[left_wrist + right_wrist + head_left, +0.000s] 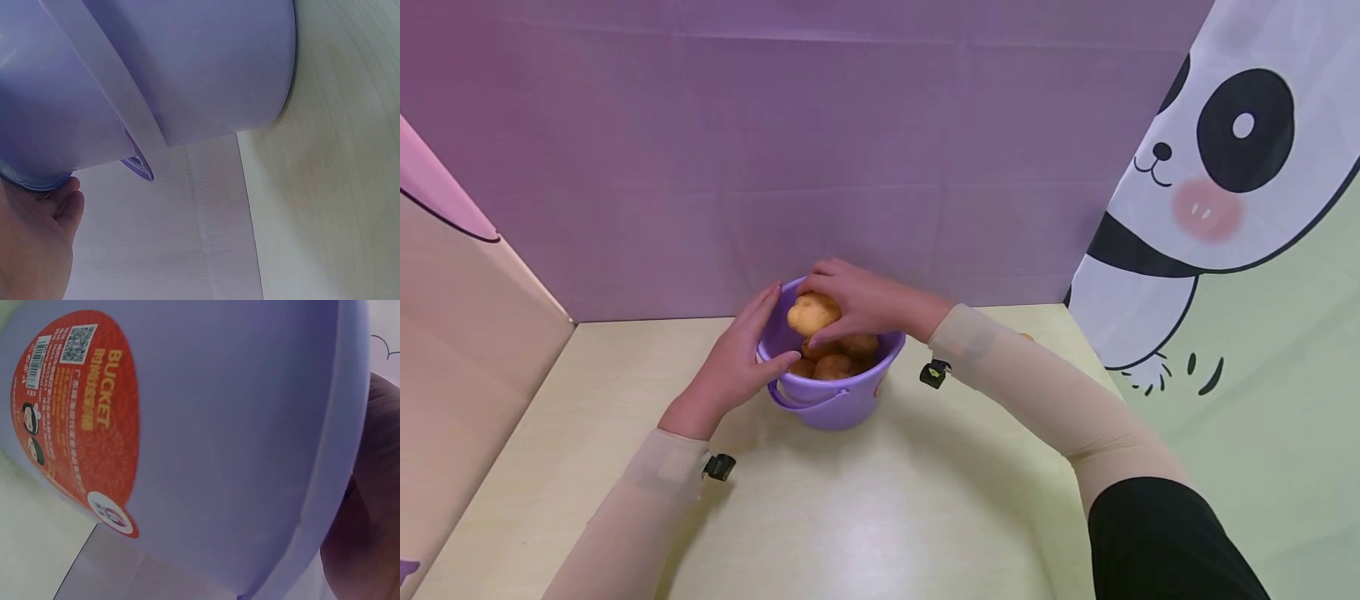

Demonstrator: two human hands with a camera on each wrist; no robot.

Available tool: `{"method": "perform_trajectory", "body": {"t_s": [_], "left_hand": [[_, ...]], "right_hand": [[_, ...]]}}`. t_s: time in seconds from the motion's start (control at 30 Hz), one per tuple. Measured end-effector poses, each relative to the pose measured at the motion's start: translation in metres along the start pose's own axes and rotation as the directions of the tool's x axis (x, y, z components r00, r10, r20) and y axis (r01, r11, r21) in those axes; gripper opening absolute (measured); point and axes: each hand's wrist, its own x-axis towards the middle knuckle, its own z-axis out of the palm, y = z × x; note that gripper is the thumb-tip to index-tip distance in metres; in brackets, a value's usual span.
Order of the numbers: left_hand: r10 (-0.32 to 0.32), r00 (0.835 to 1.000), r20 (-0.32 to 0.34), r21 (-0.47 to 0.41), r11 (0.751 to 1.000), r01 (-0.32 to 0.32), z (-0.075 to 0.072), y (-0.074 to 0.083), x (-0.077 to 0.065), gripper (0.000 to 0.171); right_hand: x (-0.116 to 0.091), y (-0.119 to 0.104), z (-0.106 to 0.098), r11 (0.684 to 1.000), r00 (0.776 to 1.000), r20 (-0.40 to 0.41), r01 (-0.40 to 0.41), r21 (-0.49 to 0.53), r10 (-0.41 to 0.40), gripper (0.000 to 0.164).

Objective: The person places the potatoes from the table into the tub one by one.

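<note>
A purple bucket (842,410) stands on the table with several potatoes (837,367) inside it. My right hand (865,302) reaches over the bucket's right side and grips one potato (812,314) at the opening, above the others. My left hand (739,367) holds the bucket's left rim, with the thumb over the front edge and the fingers toward the back. In the left wrist view, fingertips of the left hand (37,231) touch the rim. The right wrist view shows the right hand (369,519) partly behind the rim; the potatoes are hidden there.
The light wooden table (850,525) meets a purple backdrop (850,167) right behind the bucket. A panda-print panel (1247,217) stands on the right. A small orange-brown thing (1027,337) shows partly behind the right forearm. The bucket's handle (808,402) hangs down in front.
</note>
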Motion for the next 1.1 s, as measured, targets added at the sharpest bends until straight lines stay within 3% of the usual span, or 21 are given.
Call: {"method": "perform_trajectory", "body": {"t_s": [0.63, 1.1], "left_hand": [[0.028, 1.0, -0.013, 0.009, 1.0, -0.028, 0.0002, -0.001, -0.001, 0.102], [0.03, 0.999, -0.011, 0.004, 1.0, -0.03, -0.0015, 0.0017, 0.0, 0.101]], "right_hand": [[0.005, -0.0034, 0.0015, 0.998, 0.998, -0.022, 0.063, -0.005, -0.063, 0.074], [-0.0026, 0.0007, -0.0026, 0.999, 0.998, -0.042, 0.037, -0.011, -0.038, 0.068]]}}
